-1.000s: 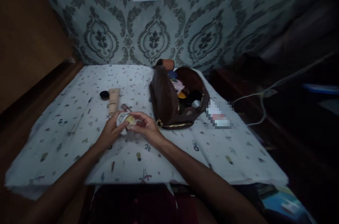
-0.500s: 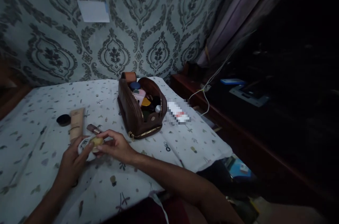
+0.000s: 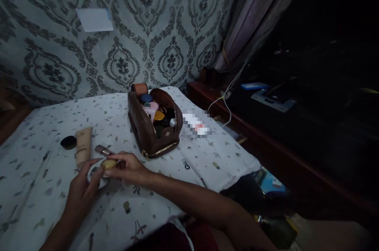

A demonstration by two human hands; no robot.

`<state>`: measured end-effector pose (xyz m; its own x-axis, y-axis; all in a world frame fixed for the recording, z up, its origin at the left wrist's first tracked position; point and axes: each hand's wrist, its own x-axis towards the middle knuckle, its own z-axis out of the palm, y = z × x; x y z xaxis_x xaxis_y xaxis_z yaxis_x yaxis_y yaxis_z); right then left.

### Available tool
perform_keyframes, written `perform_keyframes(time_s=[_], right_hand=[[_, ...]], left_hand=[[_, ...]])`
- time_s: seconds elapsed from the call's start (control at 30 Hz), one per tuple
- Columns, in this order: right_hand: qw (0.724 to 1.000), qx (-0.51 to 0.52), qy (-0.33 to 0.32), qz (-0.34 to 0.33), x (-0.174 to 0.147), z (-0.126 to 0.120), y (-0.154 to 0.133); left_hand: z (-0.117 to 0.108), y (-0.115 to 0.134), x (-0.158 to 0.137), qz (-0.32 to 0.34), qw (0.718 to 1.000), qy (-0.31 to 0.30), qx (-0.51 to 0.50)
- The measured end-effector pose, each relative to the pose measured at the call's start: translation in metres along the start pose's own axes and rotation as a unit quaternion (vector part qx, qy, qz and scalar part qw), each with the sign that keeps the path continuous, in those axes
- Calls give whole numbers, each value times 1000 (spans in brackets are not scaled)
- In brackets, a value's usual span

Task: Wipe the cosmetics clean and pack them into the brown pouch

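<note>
My left hand [image 3: 80, 187] is closed around a white round object [image 3: 102, 182], partly hidden by its fingers; its kind is unclear. Pinched in my right hand [image 3: 130, 168] is a small yellowish round piece [image 3: 109, 164], pressed close against the white object. Just beyond my fingers lies a makeup brush [image 3: 104, 150] with a metallic ferrule. A beige squeeze tube [image 3: 84, 145] rests behind my left hand, and left of it sits a round black-topped container [image 3: 68, 142]. Further right stands an unzipped brown cosmetic bag [image 3: 141, 124] holding several items, among them a blue round one and a pink one.
A white cloth with small printed motifs [image 3: 166, 191] covers the table. Right of the bag lies a blurred white and red item [image 3: 195, 124]. A pale cable [image 3: 229, 109] hangs near the dark red ledge [image 3: 204, 97]. The patterned wall [image 3: 124, 17] closes off the back.
The view has shifted slightly, so the scene sits a little further left. The yellowish piece has tilted between my hands. Both hands keep their holds.
</note>
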<state>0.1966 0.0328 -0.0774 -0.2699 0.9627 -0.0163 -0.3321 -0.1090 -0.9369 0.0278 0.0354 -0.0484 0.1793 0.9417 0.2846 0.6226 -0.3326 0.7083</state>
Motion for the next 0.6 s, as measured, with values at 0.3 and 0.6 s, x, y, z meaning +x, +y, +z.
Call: perform_keyframes(time_s=[0.3,0.6], right_hand=[[989,116,69,59,1,4,-6],[992,118,23,44,6,-3,-3]], left_hand=[[11,-24,-1,149,985,40,82],[7,-20,1,139,989,9,48]])
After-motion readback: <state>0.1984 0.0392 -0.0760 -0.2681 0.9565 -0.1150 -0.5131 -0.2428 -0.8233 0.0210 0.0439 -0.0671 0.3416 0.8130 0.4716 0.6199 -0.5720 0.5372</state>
